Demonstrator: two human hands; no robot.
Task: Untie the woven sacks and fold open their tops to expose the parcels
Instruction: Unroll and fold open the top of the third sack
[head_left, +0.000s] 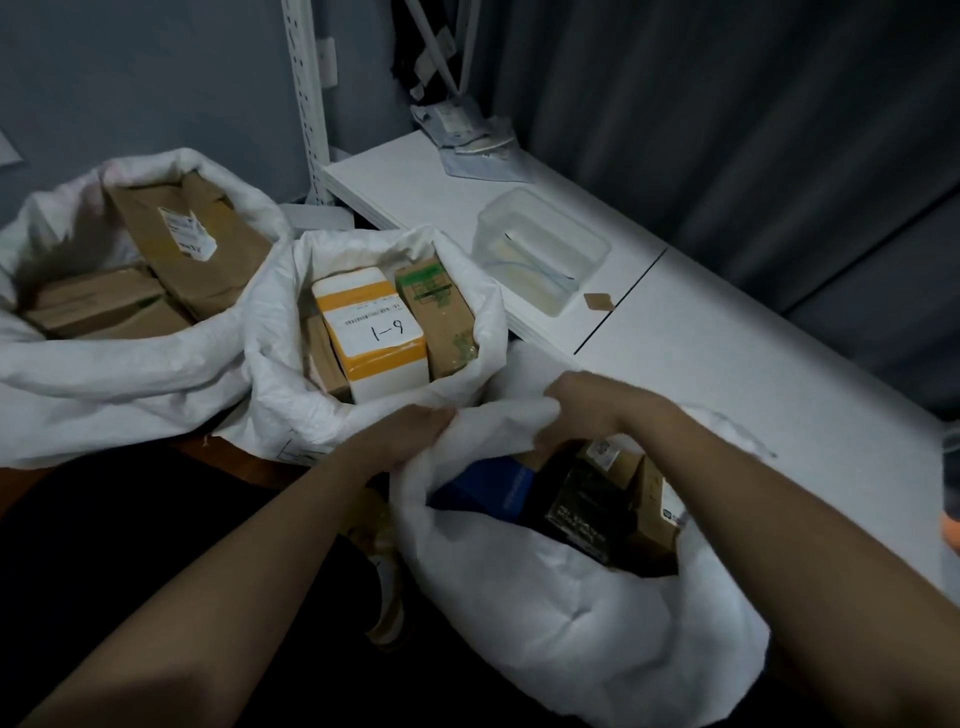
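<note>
Three white woven sacks stand in a row. The left sack and the middle sack have their tops folded open, showing brown cartons and a white-and-orange box marked "1-6". The near right sack is open at the top, with a blue box, a black parcel and brown cartons inside. My left hand and my right hand both grip the far rim of this sack, bunching the fabric between them.
A low white shelf runs along the right, bearing a clear plastic tub and some papers. A white perforated upright stands behind. Dark curtains hang at the right. A shoe shows on the dark floor.
</note>
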